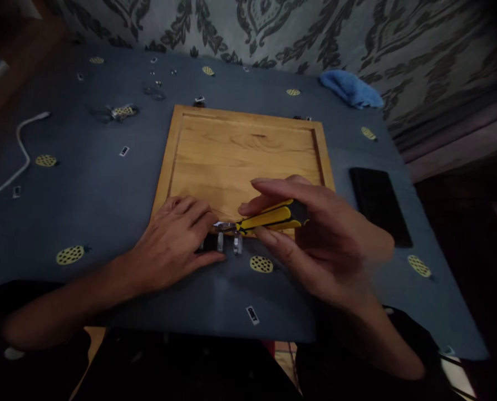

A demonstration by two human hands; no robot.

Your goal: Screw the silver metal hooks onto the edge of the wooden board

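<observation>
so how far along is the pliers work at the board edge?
Looks mid-job. In hand: the right hand grips yellow-handled pliers, tip at small metal pieces that the left hand pins at the near edge of the wooden board. Done: cannot tell; the pieces are too small and blurred. Possibly left: more small bits lie scattered on the blue cloth at the far left.

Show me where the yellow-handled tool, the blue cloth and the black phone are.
Yellow-handled tool (269, 218): head view, on its yellow handle.
Blue cloth (350, 89): head view, middle of the folded cloth.
Black phone (379, 205): head view, centre of its dark screen.
</observation>
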